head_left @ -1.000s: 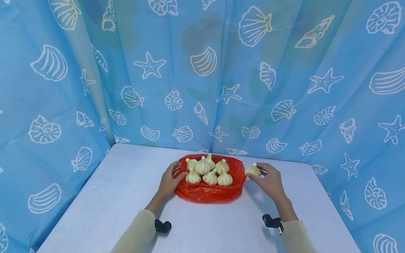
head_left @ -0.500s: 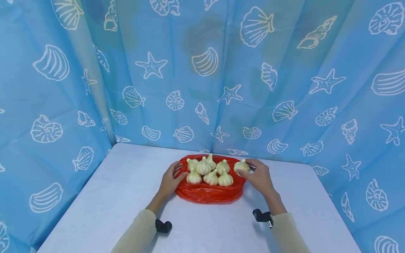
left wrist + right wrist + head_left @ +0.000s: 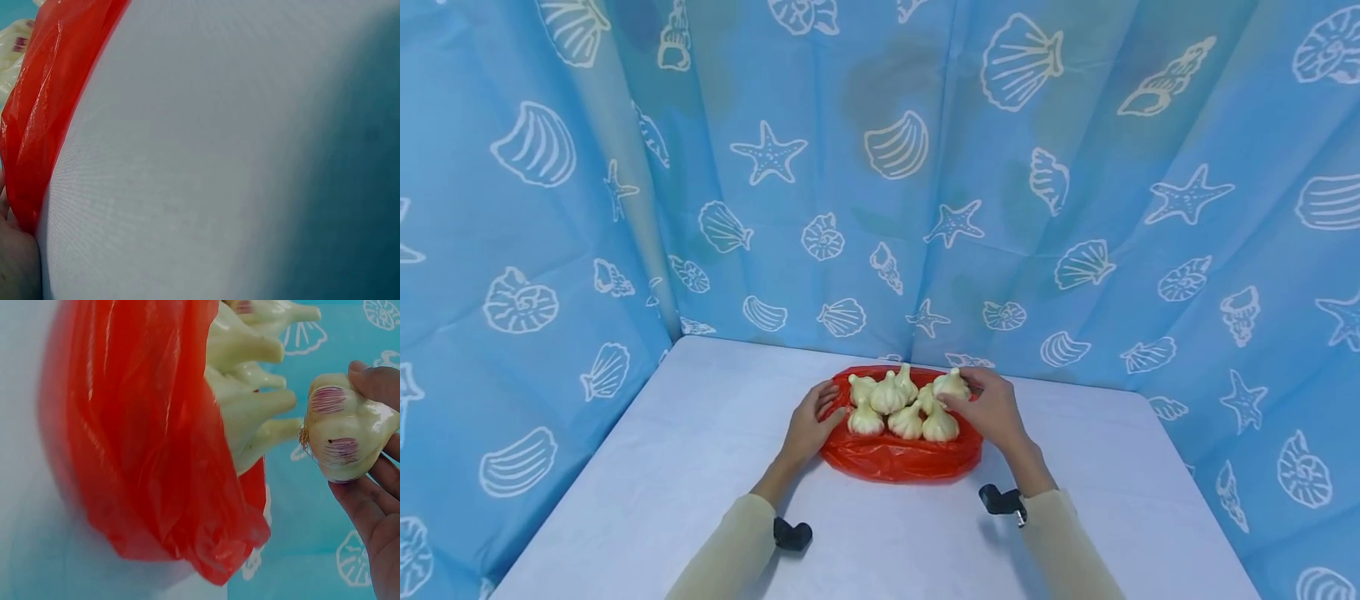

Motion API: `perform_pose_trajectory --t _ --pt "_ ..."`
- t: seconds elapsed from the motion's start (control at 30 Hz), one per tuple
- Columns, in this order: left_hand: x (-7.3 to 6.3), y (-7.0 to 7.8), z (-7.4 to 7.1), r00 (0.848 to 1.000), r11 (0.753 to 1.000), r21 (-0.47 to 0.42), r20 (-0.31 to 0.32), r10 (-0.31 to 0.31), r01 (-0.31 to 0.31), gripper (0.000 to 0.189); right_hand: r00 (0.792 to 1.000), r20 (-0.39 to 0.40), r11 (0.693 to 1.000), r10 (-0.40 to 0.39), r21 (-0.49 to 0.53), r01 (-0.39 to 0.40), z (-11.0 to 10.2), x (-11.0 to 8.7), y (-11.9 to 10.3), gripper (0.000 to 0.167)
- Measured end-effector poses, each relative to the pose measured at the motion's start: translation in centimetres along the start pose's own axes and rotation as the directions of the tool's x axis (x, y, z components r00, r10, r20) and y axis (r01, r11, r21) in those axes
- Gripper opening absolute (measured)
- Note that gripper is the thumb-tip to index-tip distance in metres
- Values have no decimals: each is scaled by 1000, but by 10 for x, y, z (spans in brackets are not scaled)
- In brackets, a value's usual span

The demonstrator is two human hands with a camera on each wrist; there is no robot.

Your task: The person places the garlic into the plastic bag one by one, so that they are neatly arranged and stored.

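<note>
My right hand (image 3: 996,410) pinches a garlic bulb (image 3: 340,428) between thumb and fingers. The bulb is pale with purple streaks, its root end facing the other bulbs in the right wrist view. It hangs over the right part of a red plastic bag (image 3: 895,460), close above the garlic bulbs (image 3: 887,396) in it. The bag stands with its mouth spread wide and rolled down. At its left side, my left hand (image 3: 808,427) holds the rim, thumb at the near side and fingers toward the back. In the left wrist view only part of that hand shows.
The bag stands on a white-covered table (image 3: 865,542) toward its back edge. Behind and beside the table hangs a blue curtain (image 3: 820,183) with white shells and starfish. A small black camera is worn on each wrist.
My right hand has carried the garlic bulb leftward, from beside the bag to over the bulbs inside it. The left hand has stayed at the bag. The head view has shifted slightly.
</note>
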State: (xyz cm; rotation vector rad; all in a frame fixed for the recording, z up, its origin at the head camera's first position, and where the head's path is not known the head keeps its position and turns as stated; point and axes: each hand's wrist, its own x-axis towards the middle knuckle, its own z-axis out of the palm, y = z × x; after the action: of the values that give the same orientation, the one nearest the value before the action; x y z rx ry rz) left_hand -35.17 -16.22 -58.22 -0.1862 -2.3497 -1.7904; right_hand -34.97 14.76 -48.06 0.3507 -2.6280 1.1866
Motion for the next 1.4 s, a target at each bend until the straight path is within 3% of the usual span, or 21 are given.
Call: perform_pose_trajectory --t 0.4,0.8,1.4 --pt "3 0 1 1000 1000 11 -8 3 -3 60 998 29 997 -61 39 60 13 14 -13 56" --pt "0 -1 -1 1000 1000 9 -11 4 -3 60 998 62 997 -32 67 28 28 23 -12 53" --pt "0 -3 -2 1000 1000 -21 2 3 -3 59 997 58 997 -55 62 51 38 33 -7 54"
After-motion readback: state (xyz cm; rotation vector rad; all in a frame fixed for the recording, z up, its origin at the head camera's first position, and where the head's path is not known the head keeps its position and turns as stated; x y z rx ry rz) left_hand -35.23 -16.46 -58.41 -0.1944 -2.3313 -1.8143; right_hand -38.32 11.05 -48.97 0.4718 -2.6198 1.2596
